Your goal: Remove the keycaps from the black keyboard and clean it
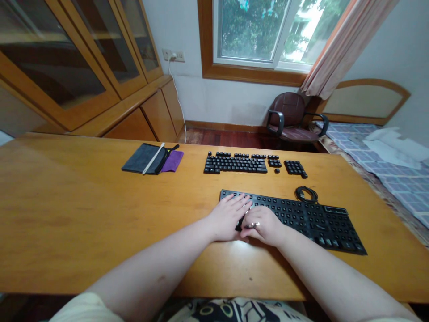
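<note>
A black keyboard (303, 222) lies slightly turned on the desk in front of me. Most of its keycaps are off, leaving bare switches; several caps remain along the near edge. My left hand (229, 214) rests flat over the keyboard's left end, fingers stretched out. Right beside it, my right hand (263, 226) is closed low over the near left part of the keyboard. Between its fingers shows a small shiny metal tool (254, 225), mostly hidden, so its exact kind is unclear. Behind the keyboard, loose black keycaps (239, 164) are laid out in keyboard order.
A coiled black cable (306, 195) sits behind the keyboard. Farther left on the wooden desk (100, 214) are a dark grey pouch (142, 158), a pale stick (154, 158) and a purple cloth (173, 161). Beyond the desk stand an armchair (291, 109) and a bed (385, 147).
</note>
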The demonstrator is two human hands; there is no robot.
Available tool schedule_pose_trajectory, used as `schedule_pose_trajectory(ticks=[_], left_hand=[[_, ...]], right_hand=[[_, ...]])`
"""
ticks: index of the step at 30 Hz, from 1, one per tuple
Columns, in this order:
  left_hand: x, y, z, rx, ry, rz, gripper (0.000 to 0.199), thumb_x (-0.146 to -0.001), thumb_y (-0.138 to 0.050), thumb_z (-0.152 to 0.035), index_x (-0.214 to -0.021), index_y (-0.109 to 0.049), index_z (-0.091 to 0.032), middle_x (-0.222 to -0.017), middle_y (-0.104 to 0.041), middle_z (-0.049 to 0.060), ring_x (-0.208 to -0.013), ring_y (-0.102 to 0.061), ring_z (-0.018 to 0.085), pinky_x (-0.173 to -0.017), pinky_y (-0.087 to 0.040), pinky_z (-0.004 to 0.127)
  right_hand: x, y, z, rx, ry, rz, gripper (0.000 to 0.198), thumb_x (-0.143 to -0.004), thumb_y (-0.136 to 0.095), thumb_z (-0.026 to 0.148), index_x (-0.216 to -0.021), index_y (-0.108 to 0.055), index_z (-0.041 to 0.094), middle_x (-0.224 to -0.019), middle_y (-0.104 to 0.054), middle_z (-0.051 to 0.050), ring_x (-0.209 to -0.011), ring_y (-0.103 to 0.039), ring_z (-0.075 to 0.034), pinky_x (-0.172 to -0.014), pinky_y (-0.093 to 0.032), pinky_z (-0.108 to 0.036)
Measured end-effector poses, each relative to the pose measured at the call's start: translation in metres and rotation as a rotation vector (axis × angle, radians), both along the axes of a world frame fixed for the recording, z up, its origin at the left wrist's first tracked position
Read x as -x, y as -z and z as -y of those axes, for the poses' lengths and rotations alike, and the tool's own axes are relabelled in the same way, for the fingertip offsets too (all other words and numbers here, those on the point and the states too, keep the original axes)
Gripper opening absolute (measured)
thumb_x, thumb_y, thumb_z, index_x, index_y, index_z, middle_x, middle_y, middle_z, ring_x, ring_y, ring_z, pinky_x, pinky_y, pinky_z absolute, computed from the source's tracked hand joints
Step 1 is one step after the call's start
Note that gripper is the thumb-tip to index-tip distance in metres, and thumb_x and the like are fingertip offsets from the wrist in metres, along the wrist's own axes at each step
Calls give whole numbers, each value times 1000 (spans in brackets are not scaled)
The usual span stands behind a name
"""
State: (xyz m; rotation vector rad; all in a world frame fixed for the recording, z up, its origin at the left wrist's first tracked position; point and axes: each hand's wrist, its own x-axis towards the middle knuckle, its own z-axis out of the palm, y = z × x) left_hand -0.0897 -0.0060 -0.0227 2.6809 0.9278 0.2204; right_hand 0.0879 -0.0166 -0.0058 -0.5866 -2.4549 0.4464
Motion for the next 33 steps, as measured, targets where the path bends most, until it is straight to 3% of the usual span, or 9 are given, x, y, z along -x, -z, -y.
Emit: schedule_pose_trajectory(ticks=[8, 17, 22, 26, 29, 33], left_hand=[[0, -2, 0, 9, -3, -2, 90, -72, -54, -63, -143, -25, -15, -152, -22, 11, -140, -18, 25, -113, -12, 42], [1, -4, -1, 52, -4, 30, 91, -71, -54, -65, -143, -26, -16, -151, -23, 13, -140, -18, 27, -113, -11, 45], [2, -14, 2, 101, -41, 158, 84, -69, -63, -61, -137, -37, -21, -145, -38, 11, -136, -30, 28, -112, -16, 47], [-5, -23, 8, 245, -58, 337, 59, -72, -69, -47, -122, -52, -22, -124, -60, 6, -117, -53, 23, -103, -36, 38], [-13, -24, 13, 398, -101, 451, 47, -73, -69, -40, -115, -55, -23, -116, -65, 3, -106, -59, 20, -93, -45, 33], [-18, -22, 15, 476, -177, 571, 45, -76, -66, -33, -118, -54, -22, -114, -65, 2, -102, -61, 18, -89, -47, 29]], right_hand=[[-4, -2, 3, -18, 18, 29, 31, -89, -50, 41, -71, -61, 19, -63, -67, -3, -57, -61, -15, -59, -44, -28], [-14, -4, 0, 99, 59, -175, 23, -89, -53, 38, -80, -63, 20, -72, -71, -4, -68, -66, -15, -65, -50, -26], [-16, -5, -1, 151, 79, -298, 24, -88, -53, 40, -81, -64, 19, -74, -71, -6, -71, -68, -17, -68, -52, -28], [-17, -8, 2, 188, 72, -396, 27, -88, -52, 43, -81, -64, 19, -73, -71, -6, -70, -68, -17, -67, -54, -30], [-15, -14, 4, 188, 95, -437, 28, -87, -53, 44, -81, -65, 19, -72, -70, -7, -70, -68, -18, -65, -55, -31], [-13, -21, 5, 206, 55, -441, 26, -85, -57, 43, -82, -67, 20, -74, -71, -6, -74, -68, -19, -68, -56, -33]])
